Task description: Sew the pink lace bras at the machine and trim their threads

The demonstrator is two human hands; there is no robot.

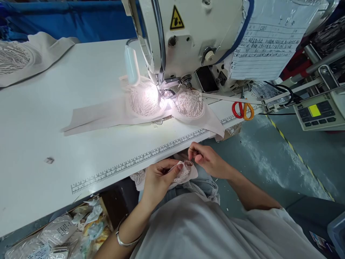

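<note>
My left hand (pixel 159 178) is closed on a small pale lace piece (pixel 183 174) held in my lap, just below the table's front edge. My right hand (pixel 206 158) pinches something thin, perhaps a thread or wire, beside that lace piece. A pale lace bra (pixel 145 104) lies on the white table (pixel 54 144) under the needle of the sewing machine (pixel 188 39), lit by the machine's lamp. A printed ruler strip (pixel 140 158) runs along the table's front edge.
Red and orange-handled scissors (pixel 243 110) lie at the table's right end. A control panel (pixel 318 113) stands at the right. More lace garments (pixel 18 59) lie at the back left. A box of packets (pixel 59 233) sits under the table. A paper sheet (pixel 266 43) hangs on the machine.
</note>
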